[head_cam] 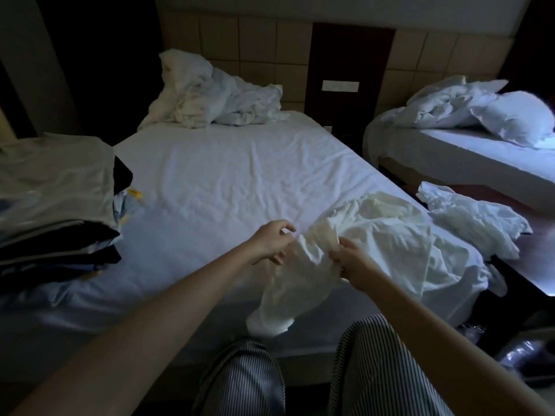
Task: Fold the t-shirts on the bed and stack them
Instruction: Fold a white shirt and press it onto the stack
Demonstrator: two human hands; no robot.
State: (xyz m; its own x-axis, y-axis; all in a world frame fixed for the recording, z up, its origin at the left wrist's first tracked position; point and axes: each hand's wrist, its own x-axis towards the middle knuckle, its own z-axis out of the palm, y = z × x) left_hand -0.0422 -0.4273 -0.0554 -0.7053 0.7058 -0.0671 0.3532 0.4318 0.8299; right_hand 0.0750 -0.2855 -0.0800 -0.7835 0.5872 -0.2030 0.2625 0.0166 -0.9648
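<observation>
A white t-shirt [300,274] hangs over the near edge of the bed [228,172], pinched at its top by both hands: the left hand [274,242] grips one bunched edge, the right hand [352,261] the other. Just right of it lies a crumpled heap of white garments [402,232]. A stack of folded shirts [57,205] sits on the bed's left side, and a rumpled duvet [216,97] lies at the headboard.

Dim interior with a cool bluish cast. Brightest areas: the wrinkled white bed sheet [240,175] at centre and the plump white pillow [516,115] at 2 o'clock. Deep shadow fills 10 and 5 o'clock. Wide-angle distortion bends the frame edges; detail is soft throughout.
</observation>
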